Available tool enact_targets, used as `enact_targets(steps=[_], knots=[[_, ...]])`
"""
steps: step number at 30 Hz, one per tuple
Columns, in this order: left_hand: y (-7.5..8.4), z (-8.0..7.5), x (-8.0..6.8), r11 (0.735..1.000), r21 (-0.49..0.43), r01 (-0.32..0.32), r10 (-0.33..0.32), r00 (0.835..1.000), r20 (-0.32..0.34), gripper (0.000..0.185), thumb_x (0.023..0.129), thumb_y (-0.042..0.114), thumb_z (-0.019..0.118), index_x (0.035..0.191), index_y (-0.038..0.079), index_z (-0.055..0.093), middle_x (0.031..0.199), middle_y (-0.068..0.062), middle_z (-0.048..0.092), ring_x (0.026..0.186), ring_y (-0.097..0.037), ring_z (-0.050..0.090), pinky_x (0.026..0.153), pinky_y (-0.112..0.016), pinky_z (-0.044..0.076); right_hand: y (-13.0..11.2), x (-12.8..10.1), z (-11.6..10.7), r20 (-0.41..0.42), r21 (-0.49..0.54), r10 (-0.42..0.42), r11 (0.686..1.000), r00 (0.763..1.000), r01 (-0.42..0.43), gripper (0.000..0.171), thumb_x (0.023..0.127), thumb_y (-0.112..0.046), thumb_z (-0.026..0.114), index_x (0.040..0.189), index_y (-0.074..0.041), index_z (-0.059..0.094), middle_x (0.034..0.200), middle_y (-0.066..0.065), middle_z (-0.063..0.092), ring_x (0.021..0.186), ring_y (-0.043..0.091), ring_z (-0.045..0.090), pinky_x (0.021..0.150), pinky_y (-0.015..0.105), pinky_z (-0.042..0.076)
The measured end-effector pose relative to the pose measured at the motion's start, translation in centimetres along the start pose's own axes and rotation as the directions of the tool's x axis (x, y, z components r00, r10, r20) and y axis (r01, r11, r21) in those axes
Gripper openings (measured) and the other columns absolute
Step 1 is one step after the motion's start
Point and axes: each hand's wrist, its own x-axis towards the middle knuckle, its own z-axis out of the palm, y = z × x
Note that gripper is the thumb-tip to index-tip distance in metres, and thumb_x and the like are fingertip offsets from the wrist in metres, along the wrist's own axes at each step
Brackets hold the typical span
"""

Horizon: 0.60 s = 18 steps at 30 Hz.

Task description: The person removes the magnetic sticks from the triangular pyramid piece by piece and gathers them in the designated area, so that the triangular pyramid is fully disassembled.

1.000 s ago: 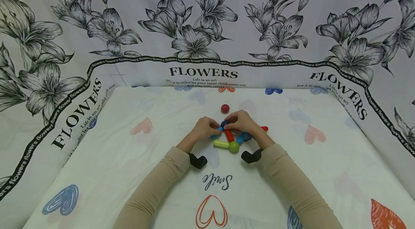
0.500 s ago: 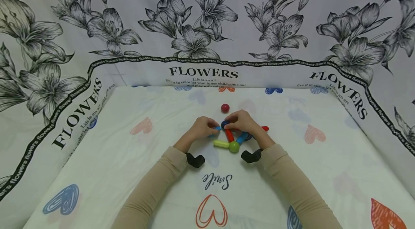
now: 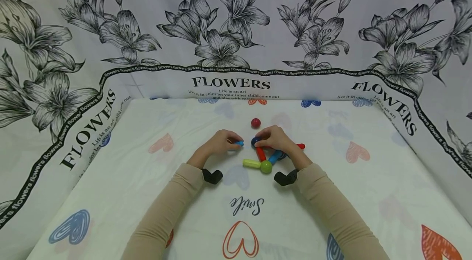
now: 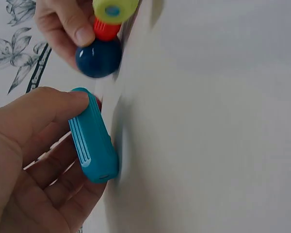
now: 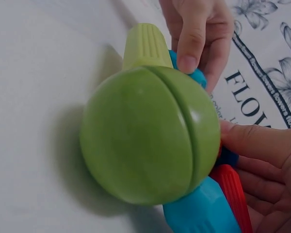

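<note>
My left hand (image 3: pixel 220 142) pinches a light blue magnetic rod (image 4: pixel 93 141) between thumb and fingers, close over the cloth. A gap separates that rod from the dark blue ball (image 4: pixel 99 59), which my right hand (image 3: pixel 275 138) grips between thumb and fingers. From this ball a red rod (image 3: pixel 261 154) runs to a green ball (image 5: pixel 145 136) nearer me. A yellow-green rod (image 3: pixel 251 163) sticks out left from the green ball, and another blue rod (image 3: pixel 275 157) leads off right. Part of the build is hidden under my right hand, with a red rod end (image 3: pixel 301 145) showing beyond it.
A loose red ball (image 3: pixel 256 123) lies just behind the build. The table has a white cloth (image 3: pixel 206 219) printed with hearts, and a flowered curtain (image 3: pixel 147 84) stands along its back. Black wrist mounts (image 3: pixel 212 176) jut from both sleeves.
My left hand has moved left with the light blue rod, drawing it away from the dark blue ball. The right hand and the build stay in place.
</note>
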Motion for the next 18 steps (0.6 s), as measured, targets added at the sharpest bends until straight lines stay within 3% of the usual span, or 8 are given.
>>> enact_targets(steps=[8, 18], knots=[[-1.5, -1.6, -0.5, 0.998, 0.024, -0.053, 0.054, 0.998, -0.023, 0.026, 0.088, 0.010, 0.068, 0.111, 0.000, 0.070, 0.112, -0.017, 0.071, 0.106, -0.029, 0.064, 0.094, -0.039, 0.054, -0.1, -0.1, 0.0, -0.004, 0.000, 0.010, 1.000, 1.000, -0.010, 0.039, 0.086, -0.025, 0.073, 0.120, -0.006, 0.068, 0.118, 0.014, 0.070, 0.104, 0.024, 0.062, 0.095, 0.036, 0.055], [-3.0, -3.4, -1.4, 0.999, 0.034, -0.016, 0.019, 0.997, -0.077, 0.027, 0.086, 0.008, 0.069, 0.111, -0.002, 0.069, 0.111, -0.020, 0.070, 0.106, -0.033, 0.064, 0.094, -0.041, 0.055, -0.1, -0.2, 0.1, -0.005, 0.019, 0.017, 1.000, 1.000, -0.017, 0.039, 0.085, -0.025, 0.073, 0.120, -0.007, 0.068, 0.119, 0.014, 0.070, 0.104, 0.024, 0.062, 0.094, 0.035, 0.055]])
